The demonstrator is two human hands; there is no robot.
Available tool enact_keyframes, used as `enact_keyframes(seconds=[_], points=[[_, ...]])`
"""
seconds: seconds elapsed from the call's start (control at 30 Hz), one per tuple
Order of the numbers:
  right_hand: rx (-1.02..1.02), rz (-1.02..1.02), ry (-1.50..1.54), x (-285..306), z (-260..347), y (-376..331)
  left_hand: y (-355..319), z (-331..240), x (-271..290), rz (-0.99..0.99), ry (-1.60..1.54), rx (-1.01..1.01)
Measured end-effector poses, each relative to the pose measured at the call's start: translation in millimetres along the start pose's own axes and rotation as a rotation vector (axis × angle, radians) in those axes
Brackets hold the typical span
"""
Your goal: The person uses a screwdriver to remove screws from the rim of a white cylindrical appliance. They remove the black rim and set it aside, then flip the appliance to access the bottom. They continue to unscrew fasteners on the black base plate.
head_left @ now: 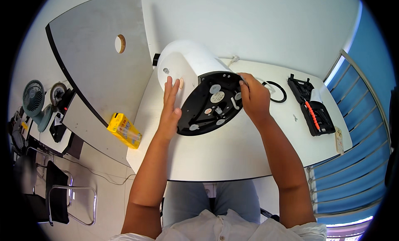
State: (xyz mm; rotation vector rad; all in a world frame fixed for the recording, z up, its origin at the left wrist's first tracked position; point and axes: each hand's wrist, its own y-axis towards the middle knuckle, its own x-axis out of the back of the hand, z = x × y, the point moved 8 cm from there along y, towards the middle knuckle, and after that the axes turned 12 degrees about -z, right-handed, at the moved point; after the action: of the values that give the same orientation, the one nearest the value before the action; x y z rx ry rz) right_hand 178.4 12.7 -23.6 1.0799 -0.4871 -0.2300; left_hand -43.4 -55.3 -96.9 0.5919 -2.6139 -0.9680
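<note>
A rounded white appliance (189,60) lies tipped over on the white table, its black oval underside (194,112) turned toward me. Several round pale pads, a label and a small white peg show on that underside. My left hand (168,112) rests along the left side of the appliance, fingers stretched out and nearly flat. At the upper right edge of the black base, my right hand (254,95) has its fingers wrapped round the rim, thumb toward the underside.
A black ring (276,91) lies right of the appliance, near small metal pieces (295,117). Farther right is an open black tool case (309,104) with an orange-handled screwdriver (312,115). A yellow carton (124,131) stands left, by the grey partition (95,62). Metal railings (363,91) flank the table.
</note>
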Motion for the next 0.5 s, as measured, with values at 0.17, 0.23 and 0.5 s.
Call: enact_keyframes(seconds=[0.17,0.23,0.5], points=[[0.249,-0.069,-0.074,-4,38,29,-5,9,-20,0.055,-0.126,-0.039],[0.318,-0.069,-0.068,-4,50,37,-6,12,-23,0.061,-0.200,-0.058],[0.632,0.032,-0.231,-2,92,56,-23,36,-53,0.228,-0.081,-0.078]])
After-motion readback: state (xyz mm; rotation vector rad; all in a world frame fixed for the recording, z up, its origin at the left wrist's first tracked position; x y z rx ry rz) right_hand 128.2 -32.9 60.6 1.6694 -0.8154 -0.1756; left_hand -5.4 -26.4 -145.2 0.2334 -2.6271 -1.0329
